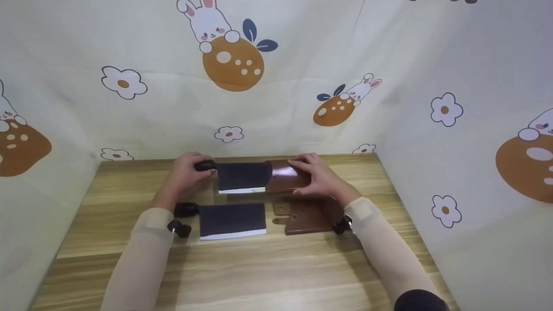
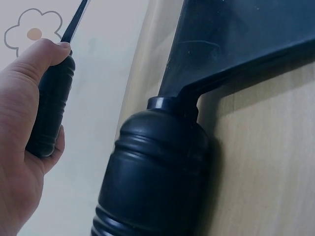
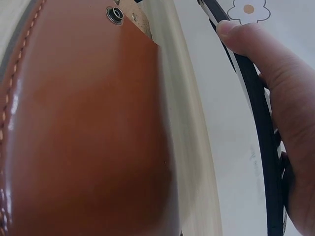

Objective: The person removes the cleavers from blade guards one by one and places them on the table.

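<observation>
In the head view my left hand grips the black handle of a cleaver with a dark blade and a bright lower edge. The blade's right end is inside a brown leather sheath. My right hand holds that sheath by its right end, thumb at the lower edge and fingers over the top. The left wrist view shows the left hand wrapped round the ridged handle, thumb near its blade end. In the right wrist view, the right thumb presses the sheath's dark edge.
A second cleaver lies nearer me on the wooden table, black handle to the left. Right of it is a second brown sheath with two snap straps, partly under my right wrist. Patterned cloth walls enclose the table's back and sides.
</observation>
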A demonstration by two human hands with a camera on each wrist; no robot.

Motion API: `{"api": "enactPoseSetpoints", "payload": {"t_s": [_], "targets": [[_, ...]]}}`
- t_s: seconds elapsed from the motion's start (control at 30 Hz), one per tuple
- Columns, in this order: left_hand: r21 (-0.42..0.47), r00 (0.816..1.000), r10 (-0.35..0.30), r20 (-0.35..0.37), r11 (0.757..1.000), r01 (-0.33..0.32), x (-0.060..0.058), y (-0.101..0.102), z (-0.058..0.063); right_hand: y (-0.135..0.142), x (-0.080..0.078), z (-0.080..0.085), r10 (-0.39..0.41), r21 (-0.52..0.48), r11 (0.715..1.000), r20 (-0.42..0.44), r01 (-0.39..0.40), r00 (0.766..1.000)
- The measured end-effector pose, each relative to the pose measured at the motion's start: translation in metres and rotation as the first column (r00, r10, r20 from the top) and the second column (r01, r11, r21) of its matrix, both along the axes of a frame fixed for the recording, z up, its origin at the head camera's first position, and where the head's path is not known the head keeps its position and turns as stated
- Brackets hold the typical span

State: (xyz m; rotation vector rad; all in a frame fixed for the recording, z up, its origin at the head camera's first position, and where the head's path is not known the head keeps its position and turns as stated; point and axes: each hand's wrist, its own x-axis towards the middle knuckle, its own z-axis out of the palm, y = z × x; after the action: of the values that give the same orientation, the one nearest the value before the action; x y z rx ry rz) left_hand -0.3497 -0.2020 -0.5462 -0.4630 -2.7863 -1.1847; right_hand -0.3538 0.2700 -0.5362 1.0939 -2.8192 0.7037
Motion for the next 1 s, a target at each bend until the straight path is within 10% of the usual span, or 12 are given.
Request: {"api": "enactPoseSetpoints", "payload": {"t_s": [1.0], "targets": [[0.004,1.0,0.023,0.009,1.0,-0.023,0.003,-0.013,-0.001,0.017,0.001,0.001,-0.026,-0.008,1.0,-0.01,0.026,1.0]]}}
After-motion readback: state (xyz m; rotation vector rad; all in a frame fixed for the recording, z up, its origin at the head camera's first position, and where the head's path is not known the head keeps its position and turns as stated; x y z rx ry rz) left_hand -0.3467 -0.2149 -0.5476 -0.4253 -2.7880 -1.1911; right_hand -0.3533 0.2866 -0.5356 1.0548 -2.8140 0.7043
